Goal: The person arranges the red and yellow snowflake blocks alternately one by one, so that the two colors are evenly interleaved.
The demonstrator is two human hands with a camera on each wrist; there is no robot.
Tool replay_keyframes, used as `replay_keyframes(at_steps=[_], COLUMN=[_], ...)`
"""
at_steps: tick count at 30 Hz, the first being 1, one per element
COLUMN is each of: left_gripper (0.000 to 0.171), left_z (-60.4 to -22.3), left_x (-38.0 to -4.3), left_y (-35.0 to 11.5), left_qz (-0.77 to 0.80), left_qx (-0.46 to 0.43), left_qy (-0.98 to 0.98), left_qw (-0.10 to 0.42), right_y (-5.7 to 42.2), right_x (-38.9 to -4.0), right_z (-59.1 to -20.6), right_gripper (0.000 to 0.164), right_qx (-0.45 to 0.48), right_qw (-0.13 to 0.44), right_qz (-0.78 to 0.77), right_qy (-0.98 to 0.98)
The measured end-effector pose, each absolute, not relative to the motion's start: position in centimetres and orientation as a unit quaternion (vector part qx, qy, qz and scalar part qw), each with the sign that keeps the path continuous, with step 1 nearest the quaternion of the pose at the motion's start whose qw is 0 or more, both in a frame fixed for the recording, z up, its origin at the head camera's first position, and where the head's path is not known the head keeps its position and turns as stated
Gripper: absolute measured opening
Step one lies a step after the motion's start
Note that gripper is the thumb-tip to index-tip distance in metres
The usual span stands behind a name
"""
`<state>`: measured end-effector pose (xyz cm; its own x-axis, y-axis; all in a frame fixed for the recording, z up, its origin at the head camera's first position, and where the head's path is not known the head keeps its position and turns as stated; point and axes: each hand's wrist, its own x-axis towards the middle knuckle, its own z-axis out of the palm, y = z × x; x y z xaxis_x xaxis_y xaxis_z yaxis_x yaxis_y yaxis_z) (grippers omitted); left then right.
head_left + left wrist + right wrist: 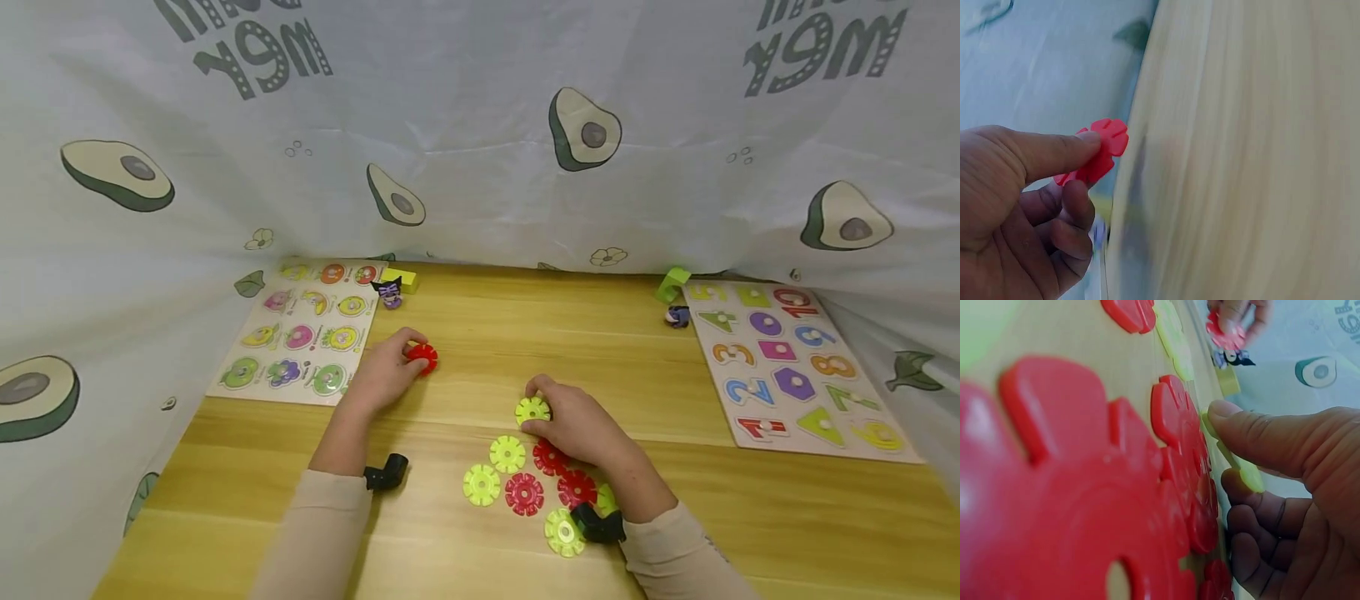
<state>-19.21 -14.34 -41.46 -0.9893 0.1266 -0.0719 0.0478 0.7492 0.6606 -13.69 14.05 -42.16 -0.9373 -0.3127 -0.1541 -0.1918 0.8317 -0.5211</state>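
Note:
My left hand (387,372) pinches a red notched disc (424,358) between thumb and fingers, beside the fruit board. In the left wrist view the same red disc (1110,137) shows its petal-like edge past the thumb. Toward the middle, my right hand (581,421) pinches a yellow-green notched disc (532,409), seen nearly edge-on as a thin yellow disc (1249,474) in the right wrist view. Under and in front of that hand lie several more discs, among them a red disc (524,494), a yellow disc (482,485) and another yellow disc (564,532).
A fruit puzzle board (300,333) lies at the left, a number and shape puzzle board (798,367) at the right. Small figures (391,293) and a yellow block (405,280) sit by the left board; a green block (672,284) stands by the right one. An avocado-print curtain (480,167) borders the table.

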Motion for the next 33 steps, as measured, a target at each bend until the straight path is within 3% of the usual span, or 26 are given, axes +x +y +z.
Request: replay_keyframes(at_steps=[10,20,33], left_gripper=[0.037,0.044,0.045], left_z=[-42.1,-41.6,-41.6], left_x=[-19.3,-19.2,-19.2], left_y=[-18.3,-18.7,-19.2], left_qz=[0.301,0.312,0.314], left_qx=[0.007,-0.015,0.002], left_qy=[0.952,0.944,0.941], left_qw=[0.057,0.105,0.124], right_y=[13.8,12.9,4.9], right_x=[-13.4,-13.4,-16.6], right_z=[-42.2,-41.5,-40.8], right_gripper=[0.037,0.032,0.035], right_qx=[-0.121,-0.122,-0.152], right_qw=[0.106,0.112,0.124], right_qz=[-0.26,-0.312,-0.404], right_qy=[0.952,0.936,0.894])
